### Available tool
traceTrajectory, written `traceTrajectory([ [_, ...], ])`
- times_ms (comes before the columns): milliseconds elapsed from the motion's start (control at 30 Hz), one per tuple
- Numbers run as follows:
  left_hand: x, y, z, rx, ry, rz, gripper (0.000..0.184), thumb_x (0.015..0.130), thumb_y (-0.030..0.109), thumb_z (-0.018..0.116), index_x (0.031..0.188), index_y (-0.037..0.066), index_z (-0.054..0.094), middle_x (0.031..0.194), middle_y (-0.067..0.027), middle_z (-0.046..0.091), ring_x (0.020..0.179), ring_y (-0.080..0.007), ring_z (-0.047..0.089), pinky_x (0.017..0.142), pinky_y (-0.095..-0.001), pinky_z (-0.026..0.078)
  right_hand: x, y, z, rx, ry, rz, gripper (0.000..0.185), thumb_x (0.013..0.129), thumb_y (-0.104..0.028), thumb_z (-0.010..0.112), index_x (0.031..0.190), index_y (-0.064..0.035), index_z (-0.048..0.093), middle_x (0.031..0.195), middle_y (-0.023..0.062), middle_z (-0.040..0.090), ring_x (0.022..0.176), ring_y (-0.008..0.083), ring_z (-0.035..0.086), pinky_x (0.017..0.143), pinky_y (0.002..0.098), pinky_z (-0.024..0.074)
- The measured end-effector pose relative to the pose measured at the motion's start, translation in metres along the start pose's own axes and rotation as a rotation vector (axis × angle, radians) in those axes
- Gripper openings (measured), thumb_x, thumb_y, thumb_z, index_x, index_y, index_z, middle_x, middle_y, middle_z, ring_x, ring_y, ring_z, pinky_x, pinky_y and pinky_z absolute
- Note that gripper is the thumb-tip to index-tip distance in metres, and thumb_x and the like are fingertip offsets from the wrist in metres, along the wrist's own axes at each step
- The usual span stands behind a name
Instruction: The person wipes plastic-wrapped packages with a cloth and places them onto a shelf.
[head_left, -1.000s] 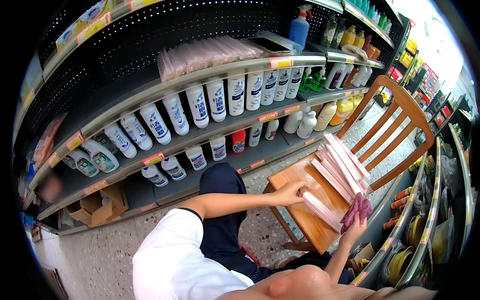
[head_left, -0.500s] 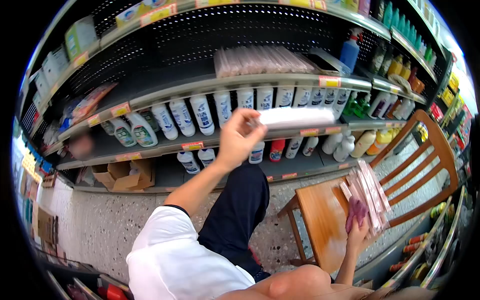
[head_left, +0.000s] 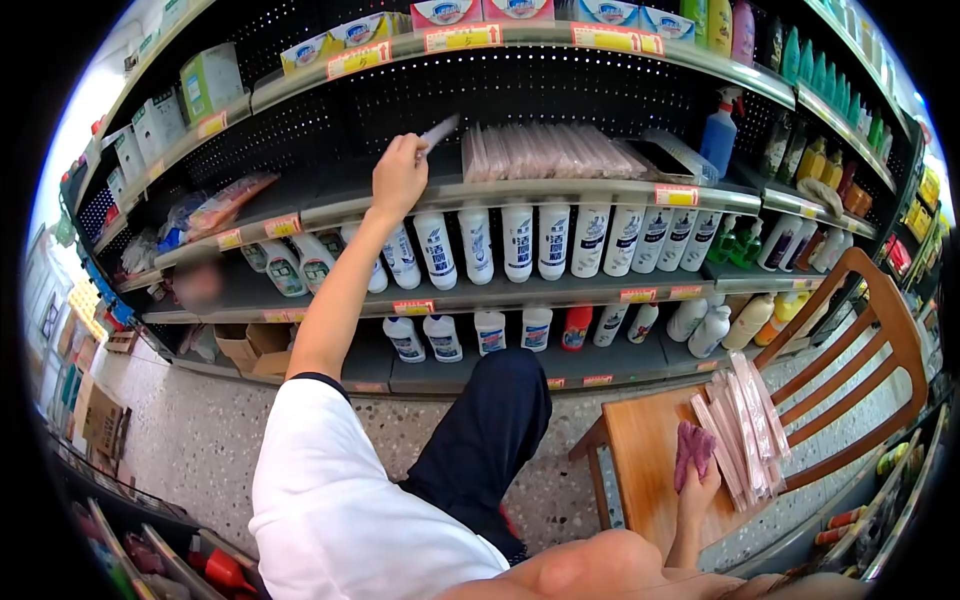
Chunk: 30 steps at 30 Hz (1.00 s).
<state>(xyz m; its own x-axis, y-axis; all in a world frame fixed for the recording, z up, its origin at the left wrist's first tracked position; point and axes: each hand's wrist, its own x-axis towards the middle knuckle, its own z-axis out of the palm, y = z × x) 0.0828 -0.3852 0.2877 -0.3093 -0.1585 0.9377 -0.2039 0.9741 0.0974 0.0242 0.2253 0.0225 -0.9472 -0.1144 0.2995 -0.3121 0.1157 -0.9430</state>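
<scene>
Right hand (head_left: 700,488) grips purple cloth (head_left: 692,450); strip pile (head_left: 742,432) on chair (head_left: 640,430) at its 1 o'clock. Left hand (head_left: 401,175) pinches one strip (head_left: 441,129), long axis toward 1–2 o'clock; shelf (head_left: 560,191) stack (head_left: 545,152) at its 3 o'clock, left nearer.

The single camera looks forward and down from the wearer's head, over a white short-sleeved shirt (head_left: 350,480). Its wide, bulging view, dark at the corners, squarely faces nearby black perforated metal shelving (head_left: 400,100), takes in the bare left hand (head_left: 401,176) and right hand (head_left: 698,482), and reaches down to the speckled grey floor (head_left: 220,420).
</scene>
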Motion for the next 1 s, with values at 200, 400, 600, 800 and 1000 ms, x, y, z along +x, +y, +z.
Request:
traceTrajectory([
  [200, 0.001, -0.006, 0.028, -0.068, -0.17, -0.079, 0.015, 0.083, 0.006, 0.067, 0.097, 0.002, 0.063, 0.09, -0.014, 0.064, 0.078, -0.0281, 0.066, 0.072, -0.0377, 0.053, -0.004, -0.007, -0.007, 0.033, -0.021, 0.053, 0.033, 0.093, 0.001, 0.053, 0.124, 0.0046, 0.062, 0.105, 0.0044, 0.069, 0.093, 0.0104, 0.06, 0.081, 0.0257, 0.0483],
  [400, 0.001, 0.005, 0.034, -0.269, -0.367, -0.127, 0.02, 0.088, 0.016, 0.065, 0.097, -0.002, 0.068, 0.09, -0.0178, 0.069, 0.082, -0.0302, 0.068, 0.074, -0.038, 0.053, -0.006, -0.005, -0.009, -0.003, -0.002, 0.004, 0.036, 0.093, 0.002, 0.053, 0.127, 0.0049, 0.06, 0.11, 0.0081, 0.069, 0.099, 0.0137, 0.062, 0.087, 0.0282, 0.0487],
  [600, 0.017, 0.018, 0.019, -0.229, -0.572, -0.114, 0.029, 0.097, 0.026, 0.057, 0.1, -0.002, 0.066, 0.088, -0.0159, 0.069, 0.084, -0.0267, 0.069, 0.076, -0.0346, 0.052, -0.004, -0.006, -0.006, 0.001, -0.004, 0.006, 0.038, 0.092, 0.002, 0.052, 0.13, 0.0051, 0.059, 0.114, 0.0112, 0.07, 0.102, 0.0157, 0.063, 0.09, 0.0299, 0.0487],
  [800, 0.031, 0.0, 0.04, -0.099, -0.45, -0.324, 0.044, 0.095, 0.036, 0.054, 0.099, -0.006, 0.068, 0.098, -0.0275, 0.068, 0.094, -0.041, 0.067, 0.085, -0.0438, 0.051, -0.004, -0.023, 0.001, 0.013, 0.011, 0.023, 0.034, 0.092, 0.002, 0.052, 0.124, 0.0058, 0.062, 0.106, 0.0064, 0.069, 0.097, 0.0117, 0.061, 0.086, 0.0262, 0.0478],
  [1000, 0.034, -0.019, 0.058, -0.068, -0.628, -0.276, 0.037, 0.09, 0.033, 0.057, 0.096, 0.0, 0.073, 0.09, -0.027, 0.068, 0.089, -0.0449, 0.066, 0.084, -0.0463, 0.052, -0.005, -0.022, -0.002, -0.094, 0.035, 0.053, 0.034, 0.09, 0.0, 0.052, 0.122, 0.0047, 0.063, 0.096, 0.0098, 0.072, 0.089, 0.013, 0.063, 0.079, 0.0297, 0.0497],
])
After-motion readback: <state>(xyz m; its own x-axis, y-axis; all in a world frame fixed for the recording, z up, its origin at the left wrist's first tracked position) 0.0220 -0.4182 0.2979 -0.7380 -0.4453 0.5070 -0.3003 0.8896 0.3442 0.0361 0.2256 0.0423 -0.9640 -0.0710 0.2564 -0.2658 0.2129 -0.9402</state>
